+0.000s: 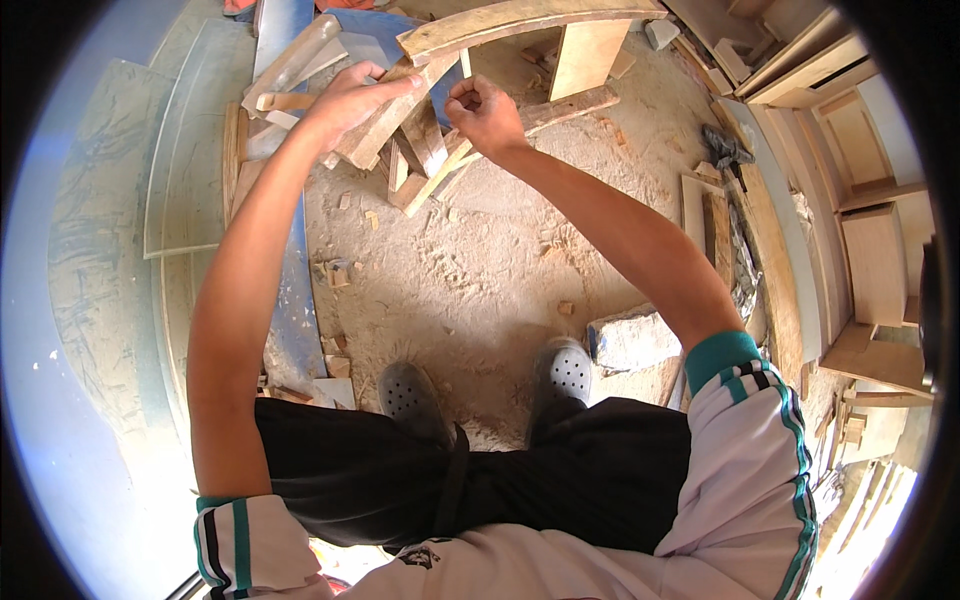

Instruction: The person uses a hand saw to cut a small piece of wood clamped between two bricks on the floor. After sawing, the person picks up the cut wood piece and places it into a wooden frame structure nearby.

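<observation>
My left hand [352, 95] rests its fingers over a slanted wooden plank [385, 125] in a pile of offcuts at the top centre. My right hand [484, 112] is closed in a loose fist just right of it, pinching the end of a thin wooden strip [440, 172] that leans down to the left. Above both hands a long curved wooden piece [520, 22] arches across. Short wooden blocks [425, 140] stand between the two hands.
Sawdust-covered ground [480, 270] lies below the pile, with my two dark perforated shoes [412, 395] near the bottom. A grey stone block [632, 340] sits by my right foot. Curved boards [190, 150] lie at left; stacked wooden panels and frames [860, 230] stand at right.
</observation>
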Motion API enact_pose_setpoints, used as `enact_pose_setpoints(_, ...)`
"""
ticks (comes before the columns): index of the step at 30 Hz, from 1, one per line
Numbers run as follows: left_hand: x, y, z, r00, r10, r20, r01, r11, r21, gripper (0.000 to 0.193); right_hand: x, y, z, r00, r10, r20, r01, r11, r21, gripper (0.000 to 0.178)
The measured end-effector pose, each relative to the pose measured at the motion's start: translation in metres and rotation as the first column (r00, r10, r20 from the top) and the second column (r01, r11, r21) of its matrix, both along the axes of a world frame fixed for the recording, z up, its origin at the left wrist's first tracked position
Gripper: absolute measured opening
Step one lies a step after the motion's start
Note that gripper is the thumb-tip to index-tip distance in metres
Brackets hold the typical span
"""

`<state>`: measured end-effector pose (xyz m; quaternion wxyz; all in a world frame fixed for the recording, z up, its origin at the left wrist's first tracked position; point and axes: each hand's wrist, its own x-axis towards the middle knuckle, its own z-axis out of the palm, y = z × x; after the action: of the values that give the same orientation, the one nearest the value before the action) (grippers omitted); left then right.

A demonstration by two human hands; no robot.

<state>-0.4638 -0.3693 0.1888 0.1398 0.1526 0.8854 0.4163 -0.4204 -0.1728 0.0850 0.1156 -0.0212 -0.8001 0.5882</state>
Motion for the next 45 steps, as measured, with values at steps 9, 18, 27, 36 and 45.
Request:
enact_pose_setpoints(9, -0.001, -0.001, -0.006, 1.0, 0.0, -0.009, 0.0, 0.999, 0.048, 0.063, -0.004, 0.014, -0.01, 0.995, -0.056, 0.084, 0.061, 0.997, -0.052, 0.03)
enact_pose_setpoints(18, -0.003, 0.001, -0.007, 0.999, 0.007, -0.038, -0.005, 0.999, 0.034, 0.059, 0.0, 0.024, -0.015, 0.995, -0.059, 0.082, 0.063, 0.997, -0.046, 0.024)
enact_pose_setpoints(27, -0.003, 0.0, -0.008, 0.999, 0.015, -0.046, -0.014, 0.999, 0.035, 0.057, 0.003, 0.023, -0.015, 0.984, 0.01, 0.178, 0.028, 0.977, -0.21, 0.019)
enact_pose_setpoints(36, -0.004, -0.001, -0.009, 0.997, 0.032, -0.075, -0.036, 0.998, -0.042, 0.065, -0.009, 0.008, -0.055, 0.97, 0.098, 0.224, -0.146, 0.967, 0.209, 0.043)
enact_pose_setpoints(45, 0.014, 0.021, -0.003, 0.909, -0.126, -0.397, -0.127, 0.823, -0.553, 0.078, -0.002, -0.003, -0.085, 0.953, 0.105, 0.286, -0.225, 0.875, 0.428, 0.056)
